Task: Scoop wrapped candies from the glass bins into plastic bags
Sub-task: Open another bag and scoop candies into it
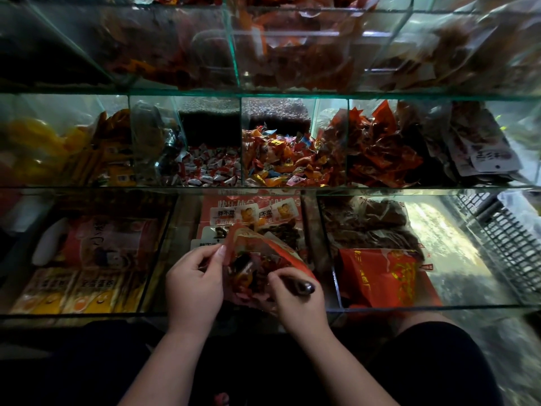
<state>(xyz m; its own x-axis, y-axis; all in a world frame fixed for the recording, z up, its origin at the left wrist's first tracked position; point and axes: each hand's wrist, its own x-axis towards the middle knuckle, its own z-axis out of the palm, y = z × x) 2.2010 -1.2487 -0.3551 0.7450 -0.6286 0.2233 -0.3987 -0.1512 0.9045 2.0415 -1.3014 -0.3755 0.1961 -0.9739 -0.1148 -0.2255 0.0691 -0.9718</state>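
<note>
1. Bag of thin red printed plastic (263, 250) hanging mouth-open between both hands, just above the lower middle glass bin (159, 250), near its front edge.
2. Wrapped candies (248, 278) in mixed colours lying inside that bag.
3. Left hand (194, 285) pinching the bag's left rim, thumb and fingers clamping together on the plastic.
4. Right hand (298, 303) curling its fingers round a dark glossy handle (304, 287), fingertips touching the bag's right rim; the handle's far end staying hidden.
5. White-and-red wrapped sweets (210, 168) filling one middle-shelf compartment behind, orange and yellow wrapped sweets (281, 159) filling the next one rightward.
6. Crinkled red foil packets (380, 150) piling up further right; grey wire basket (509, 235) standing at the far right.
</note>
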